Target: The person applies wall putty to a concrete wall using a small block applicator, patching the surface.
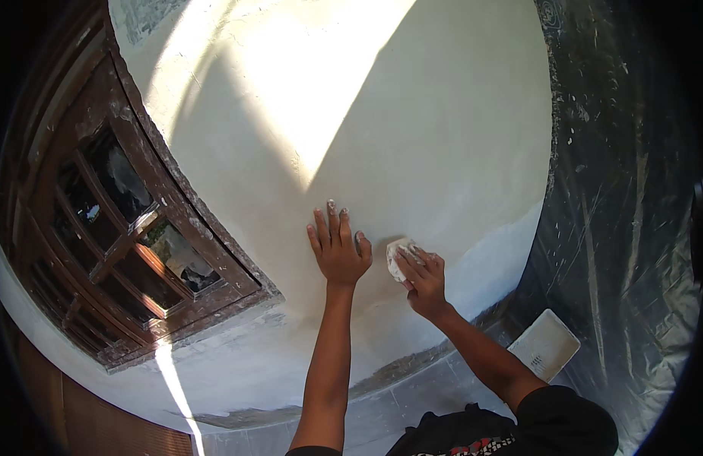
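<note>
My left hand lies flat against the pale plastered wall, its fingers spread and some fingertips dusted white. A little to the right, my right hand grips a whitish pad and holds it to the wall surface. Its exact kind, sandpaper or sponge, I cannot make out. Both arms reach up from the lower edge, with dark short sleeves at their ends.
On the left, a dark brown wooden window with glass panes is set into the wall. Dark plastic sheeting hangs along the right side. A white ribbed paint tray sits at lower right. Bright sunlight falls across the upper wall.
</note>
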A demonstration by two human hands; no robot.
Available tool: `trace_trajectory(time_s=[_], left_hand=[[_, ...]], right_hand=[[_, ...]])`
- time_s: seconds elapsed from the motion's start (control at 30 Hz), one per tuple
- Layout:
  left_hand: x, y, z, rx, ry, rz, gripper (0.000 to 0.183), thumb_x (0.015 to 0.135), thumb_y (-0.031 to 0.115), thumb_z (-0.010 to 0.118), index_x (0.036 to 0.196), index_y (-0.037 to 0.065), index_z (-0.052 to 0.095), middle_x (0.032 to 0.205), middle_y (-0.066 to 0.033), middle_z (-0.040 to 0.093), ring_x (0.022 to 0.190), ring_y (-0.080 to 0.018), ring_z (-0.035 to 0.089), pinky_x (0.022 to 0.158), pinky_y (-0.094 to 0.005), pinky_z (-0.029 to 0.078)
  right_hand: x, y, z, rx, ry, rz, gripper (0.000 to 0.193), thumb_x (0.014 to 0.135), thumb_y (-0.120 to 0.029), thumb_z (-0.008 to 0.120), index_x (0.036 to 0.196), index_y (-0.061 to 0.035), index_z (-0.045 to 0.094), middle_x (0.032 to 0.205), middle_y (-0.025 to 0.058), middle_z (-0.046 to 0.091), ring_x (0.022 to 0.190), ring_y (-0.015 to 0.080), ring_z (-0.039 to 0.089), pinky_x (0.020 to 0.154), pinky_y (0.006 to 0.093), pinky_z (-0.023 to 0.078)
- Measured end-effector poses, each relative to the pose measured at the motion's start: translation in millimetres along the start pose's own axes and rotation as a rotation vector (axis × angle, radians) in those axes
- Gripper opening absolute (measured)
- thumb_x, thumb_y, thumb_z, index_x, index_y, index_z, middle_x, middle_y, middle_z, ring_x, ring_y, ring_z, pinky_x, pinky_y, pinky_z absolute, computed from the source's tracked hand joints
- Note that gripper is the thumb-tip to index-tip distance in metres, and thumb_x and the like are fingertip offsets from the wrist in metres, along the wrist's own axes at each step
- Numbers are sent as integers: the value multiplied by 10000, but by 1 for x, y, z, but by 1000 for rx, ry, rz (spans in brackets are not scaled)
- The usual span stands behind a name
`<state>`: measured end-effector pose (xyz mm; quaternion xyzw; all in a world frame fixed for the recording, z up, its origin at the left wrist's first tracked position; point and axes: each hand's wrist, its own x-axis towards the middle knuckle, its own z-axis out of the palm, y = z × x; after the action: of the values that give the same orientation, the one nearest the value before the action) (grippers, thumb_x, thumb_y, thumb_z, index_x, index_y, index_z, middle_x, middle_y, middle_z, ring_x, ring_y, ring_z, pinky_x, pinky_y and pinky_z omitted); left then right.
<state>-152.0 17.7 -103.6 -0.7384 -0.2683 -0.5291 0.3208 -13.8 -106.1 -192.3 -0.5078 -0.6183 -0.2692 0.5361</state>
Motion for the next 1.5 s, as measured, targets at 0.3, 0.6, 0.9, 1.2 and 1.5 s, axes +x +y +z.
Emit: trace_trajectory(time_s=[0.3, 0.6, 0.9, 1.2, 1.5], left_hand=[[3, 3, -3, -61, -19, 4, 544, 874, 176, 548, 1384, 12, 452, 1525, -240, 437, 1471, -447, 308, 1199, -591, 145], [1, -2, -9, -163, -69, -58, 510, 923, 234, 461, 1267, -139, 518, 1516, -262, 437, 1493, -436, 254, 1218, -558, 92], [5, 8, -11, -162, -82, -72, 508, 924, 190, 484, 1370, -30, 384, 1484, -243, 490, 1462, -423, 340, 1210, -559, 130], [3, 2, -9, -174, -58, -78, 536, 972, 276, 413, 1295, -143, 497, 1527, -255, 422, 1496, -428, 249, 1217, -562, 96], [3, 6, -4, -111, -33, -53, 445, 971, 223, 448, 1340, -27, 435, 1502, -257, 454, 1469, -457, 295, 1205, -586, 122]], right_hand=[[205, 21, 11, -136, 303, -213, 535, 827, -81, 684, 1356, -113, 615, 1345, 68, 650, 1295, 314, 541, 1119, 497, 308], [19, 14, 14, 7, -91, -97, 534, 814, -79, 702, 1339, -152, 637, 1326, 52, 665, 1273, 274, 581, 1123, 489, 308], [208, 18, -1, -83, 334, -207, 544, 803, -35, 661, 1340, -116, 626, 1358, 55, 645, 1307, 286, 548, 1111, 494, 297], [-8, 27, 18, -48, -95, -84, 567, 794, -95, 730, 1348, -158, 625, 1344, 24, 655, 1293, 232, 556, 1078, 476, 340], [220, 29, -24, -107, 313, -248, 609, 784, -81, 735, 1371, -164, 596, 1335, 22, 650, 1289, 271, 525, 1055, 477, 340]])
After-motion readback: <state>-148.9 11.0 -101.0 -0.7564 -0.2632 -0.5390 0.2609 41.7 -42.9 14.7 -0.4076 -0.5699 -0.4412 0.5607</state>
